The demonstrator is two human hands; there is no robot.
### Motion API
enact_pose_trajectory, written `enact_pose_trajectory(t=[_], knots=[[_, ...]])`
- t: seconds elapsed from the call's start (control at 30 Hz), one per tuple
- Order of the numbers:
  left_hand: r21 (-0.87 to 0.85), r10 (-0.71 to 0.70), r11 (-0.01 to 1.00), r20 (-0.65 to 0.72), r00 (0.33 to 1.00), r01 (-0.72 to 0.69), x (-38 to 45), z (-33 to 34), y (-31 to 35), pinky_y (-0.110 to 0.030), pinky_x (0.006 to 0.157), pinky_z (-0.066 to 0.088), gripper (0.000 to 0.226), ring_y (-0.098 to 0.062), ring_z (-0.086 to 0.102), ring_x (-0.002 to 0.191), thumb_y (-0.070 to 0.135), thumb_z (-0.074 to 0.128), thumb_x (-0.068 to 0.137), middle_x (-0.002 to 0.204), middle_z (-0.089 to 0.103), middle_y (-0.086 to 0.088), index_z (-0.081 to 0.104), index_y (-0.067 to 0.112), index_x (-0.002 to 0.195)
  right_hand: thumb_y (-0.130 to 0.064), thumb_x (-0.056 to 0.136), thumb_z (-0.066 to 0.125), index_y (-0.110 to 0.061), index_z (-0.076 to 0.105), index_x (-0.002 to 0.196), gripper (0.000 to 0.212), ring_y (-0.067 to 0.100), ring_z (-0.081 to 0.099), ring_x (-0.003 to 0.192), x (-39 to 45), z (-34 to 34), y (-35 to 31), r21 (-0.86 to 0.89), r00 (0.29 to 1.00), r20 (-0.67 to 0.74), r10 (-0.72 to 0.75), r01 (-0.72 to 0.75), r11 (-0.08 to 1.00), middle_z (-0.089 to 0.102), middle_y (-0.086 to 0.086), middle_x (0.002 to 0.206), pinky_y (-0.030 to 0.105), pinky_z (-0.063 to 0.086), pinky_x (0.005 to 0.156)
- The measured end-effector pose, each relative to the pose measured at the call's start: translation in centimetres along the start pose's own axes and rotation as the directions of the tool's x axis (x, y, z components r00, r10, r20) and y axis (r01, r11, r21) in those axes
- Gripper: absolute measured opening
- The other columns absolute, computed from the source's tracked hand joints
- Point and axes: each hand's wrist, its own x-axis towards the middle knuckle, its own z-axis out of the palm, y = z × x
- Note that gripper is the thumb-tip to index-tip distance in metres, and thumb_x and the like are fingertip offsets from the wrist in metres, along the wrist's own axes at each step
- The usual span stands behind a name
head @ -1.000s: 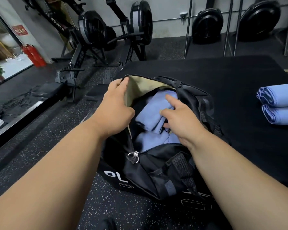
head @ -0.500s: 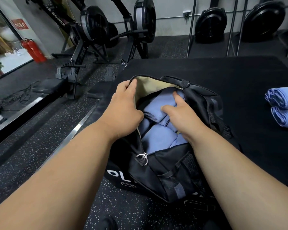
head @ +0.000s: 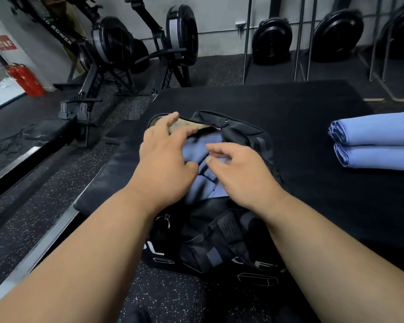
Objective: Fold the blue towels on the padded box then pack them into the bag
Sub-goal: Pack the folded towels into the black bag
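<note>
Head view: your left hand [head: 163, 159] and right hand [head: 240, 173] hover over the open bag [head: 219, 229], fingers spread and loose, gripping nothing. Packed towels [head: 201, 185] fill the opening. Two folded towels [head: 376, 141] wait stacked on the padded surface [head: 278, 108], within your right hand's reach, likely next.

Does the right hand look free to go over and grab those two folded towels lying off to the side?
Probably yes: the right hand holds nothing, and only bare padded box lies between it and the folded towels.
</note>
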Motion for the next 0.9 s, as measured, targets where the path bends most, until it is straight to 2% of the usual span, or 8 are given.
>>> enact_pose_trajectory(t=[0.1,0.23,0.4,0.53,0.63,0.73,0.8,0.9], knots=[[-0.054,0.069,0.996,0.078,0.995,-0.065,-0.2,1.6,3.0,-0.035,0.123,0.023,0.069,-0.022,0.031,0.146,0.046,0.047,0.076,0.157,0.039,0.005,0.057,0.034,0.143,-0.02,0.097,0.064,-0.026,0.078,0.116,0.024,-0.006,0.068,0.085,-1.0,-2.8,0.6,0.084,0.991,-0.127,-0.033,0.044,0.996,0.075,-0.019,0.092,0.015,0.049,0.078],[-0.08,0.142,0.988,0.142,0.98,-0.132,-0.1,4.1,7.2,-0.021,0.116,0.019,0.066,-0.018,0.035,0.144,0.031,0.053,0.077,0.152,0.045,0.005,0.059,0.035,0.142,-0.015,0.096,0.064,-0.026,0.08,0.101,0.021,0.003,0.072,0.08,-2.3,-7.0,2.4,0.127,0.968,-0.253,0.001,0.032,0.991,0.075,-0.018,0.082,0.027,0.058,0.08],[-0.108,0.187,0.979,0.176,0.966,-0.17,0.7,7.3,11.9,-0.028,0.122,0.026,0.07,-0.018,0.041,0.14,0.028,0.053,0.074,0.148,0.049,0.005,0.06,0.028,0.144,-0.024,0.093,0.06,-0.035,0.077,0.091,0.02,0.014,0.073,0.081,-3.2,-12.3,6.4,0.157,0.911,-0.395,0.121,-0.063,0.986,0.076,-0.012,0.083,0.046,0.06,0.084],[-0.143,0.167,0.98,0.219,0.961,-0.138,1.7,9.7,15.0,-0.029,0.123,0.028,0.068,-0.018,0.043,0.14,0.027,0.054,0.077,0.148,0.05,0.007,0.059,0.027,0.144,-0.023,0.093,0.06,-0.033,0.074,0.094,0.018,0.013,0.07,0.087,-3.3,-17.5,10.3,0.211,0.796,-0.556,0.239,-0.143,0.967,0.074,-0.011,0.088,0.034,0.057,0.086],[-0.168,0.159,0.979,0.261,0.952,-0.117,3.0,12.0,16.8,-0.036,0.121,0.035,0.07,-0.018,0.047,0.138,0.033,0.051,0.074,0.145,0.051,0.009,0.059,0.028,0.144,-0.021,0.094,0.061,-0.029,0.072,0.113,0.023,0.011,0.061,0.106,-3.1,-20.9,13.7,0.168,0.711,-0.654,0.256,-0.194,0.967,0.064,-0.004,0.122,0.021,0.042,0.089],[-0.181,0.127,0.981,0.33,0.935,-0.069,4.2,14.2,18.6,-0.026,0.116,0.034,0.066,-0.013,0.049,0.134,0.033,0.056,0.081,0.15,0.048,0.009,0.056,0.029,0.147,-0.021,0.094,0.059,-0.026,0.065,0.133,0.039,0.005,0.052,0.113,-3.3,-23.2,16.1,0.161,0.67,-0.682,0.294,-0.254,0.954,0.046,-0.002,0.141,0.016,0.034,0.097],[-0.207,0.106,0.978,0.384,0.917,-0.026,5.1,15.7,19.9,-0.025,0.102,0.042,0.067,-0.009,0.058,0.11,0.031,0.06,0.084,0.149,0.05,0.004,0.051,0.029,0.151,-0.021,0.095,0.058,-0.024,0.055,0.146,0.051,0.008,0.047,0.132,-3.3,-24.3,17.4,0.176,0.675,-0.669,0.311,-0.263,0.949,0.039,-0.002,0.152,0.017,0.03,0.108],[-0.292,0.093,0.955,0.439,0.893,0.045,6.6,17.8,21.8,-0.019,0.064,0.048,0.07,0.001,0.057,0.058,0.026,0.061,0.086,0.125,0.067,-0.007,0.046,0.028,0.155,-0.025,0.096,0.059,-0.024,0.038,0.161,0.068,0.008,0.025,0.153,-3.2,-25.4,18.8,0.201,0.714,-0.615,0.334,-0.268,0.942,0.023,-0.001,0.169,0.019,0.019,0.118]])
